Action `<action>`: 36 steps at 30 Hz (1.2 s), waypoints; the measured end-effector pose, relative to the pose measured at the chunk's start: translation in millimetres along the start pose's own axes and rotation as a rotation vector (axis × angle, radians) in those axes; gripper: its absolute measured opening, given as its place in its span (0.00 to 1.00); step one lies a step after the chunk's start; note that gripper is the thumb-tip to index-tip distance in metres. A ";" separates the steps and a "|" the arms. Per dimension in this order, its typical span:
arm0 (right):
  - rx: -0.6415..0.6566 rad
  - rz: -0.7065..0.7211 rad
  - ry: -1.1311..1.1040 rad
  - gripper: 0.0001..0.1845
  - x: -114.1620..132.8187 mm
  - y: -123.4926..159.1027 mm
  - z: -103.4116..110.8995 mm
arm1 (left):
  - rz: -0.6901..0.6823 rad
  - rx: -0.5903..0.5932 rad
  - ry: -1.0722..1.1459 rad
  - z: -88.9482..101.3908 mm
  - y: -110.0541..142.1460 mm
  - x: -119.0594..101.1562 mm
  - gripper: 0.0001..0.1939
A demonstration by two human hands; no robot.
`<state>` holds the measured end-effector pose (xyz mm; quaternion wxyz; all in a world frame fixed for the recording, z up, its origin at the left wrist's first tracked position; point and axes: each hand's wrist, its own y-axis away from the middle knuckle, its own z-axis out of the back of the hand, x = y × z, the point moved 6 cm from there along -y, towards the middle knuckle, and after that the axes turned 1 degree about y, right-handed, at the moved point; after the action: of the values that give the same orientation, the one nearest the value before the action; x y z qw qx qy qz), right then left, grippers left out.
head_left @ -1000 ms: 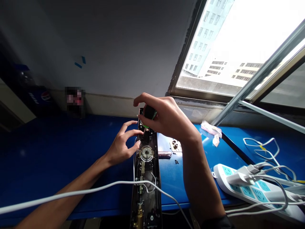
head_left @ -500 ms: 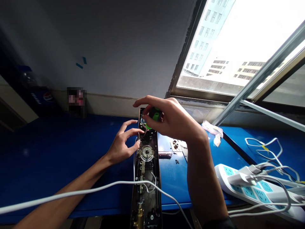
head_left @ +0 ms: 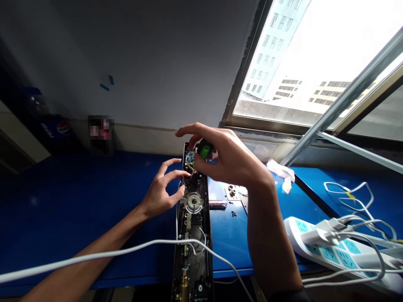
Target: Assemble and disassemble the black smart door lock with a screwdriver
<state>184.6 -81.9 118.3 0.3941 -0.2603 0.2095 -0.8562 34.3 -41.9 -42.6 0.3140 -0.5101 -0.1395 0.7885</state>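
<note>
My right hand grips a black and green screwdriver by its handle, over the far end of a long black lock housing; the index finger sticks out and the tip is hidden. With its fingers spread, my left hand rests at the housing's left edge, a fingertip beside the thin wires. Under the screwdriver a blue circuit board shows partly. Nearer me the open housing holds a round metal disc and a brass part.
A white cable crosses above the housing and my left forearm. Small black screws and a metal plate lie right of the housing on the blue table. At the right sits a power strip with plugged cables.
The screwdriver handle has turned and tilted slightly in my right hand, and more of the circuit board shows. My left hand stays almost in place.
</note>
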 end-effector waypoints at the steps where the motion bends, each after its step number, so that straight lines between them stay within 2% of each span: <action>1: 0.008 0.005 0.008 0.28 1.1 0.1 -0.1 | 0.000 0.001 -0.003 -0.1 0.2 0.6 0.15; 5: -0.056 -0.047 0.060 0.13 -3.1 0.0 2.4 | -0.003 0.001 -0.044 0.6 -0.4 0.4 0.15; 7: -0.062 -0.054 0.052 0.11 -4.9 0.0 2.1 | -0.010 0.003 -0.051 1.0 -0.8 -0.9 0.15; 8: -0.050 -0.050 0.039 0.12 -5.0 0.1 1.4 | -0.013 0.004 -0.050 1.2 -0.9 -1.3 0.15; 12: 0.009 -0.039 0.011 0.26 -2.7 0.6 -0.8 | -0.012 0.012 -0.043 0.8 -0.5 -0.9 0.15; 16: -0.037 -0.071 0.060 0.13 -4.3 0.3 2.1 | -0.004 0.008 -0.067 1.2 -0.4 -0.8 0.15; 20: -0.054 -0.066 0.035 0.15 -7.1 0.0 3.6 | 0.005 0.008 -0.081 2.1 -1.3 -2.6 0.15; 26: -0.035 -0.056 0.018 0.11 -9.8 1.2 5.8 | 0.007 0.010 -0.071 2.1 -2.0 -4.9 0.15; 31: -0.003 -0.049 -0.012 0.23 -10.3 2.6 6.4 | 0.006 0.019 -0.049 1.6 -1.9 -4.0 0.15; 36: -0.089 -0.051 0.047 0.08 -13.6 0.9 8.4 | 0.005 0.021 -0.036 1.6 -1.7 -3.2 0.16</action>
<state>197.8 -73.1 120.4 0.3551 -0.2628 0.2497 -0.8617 34.4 -42.5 -38.6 0.3147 -0.4930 -0.1355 0.7997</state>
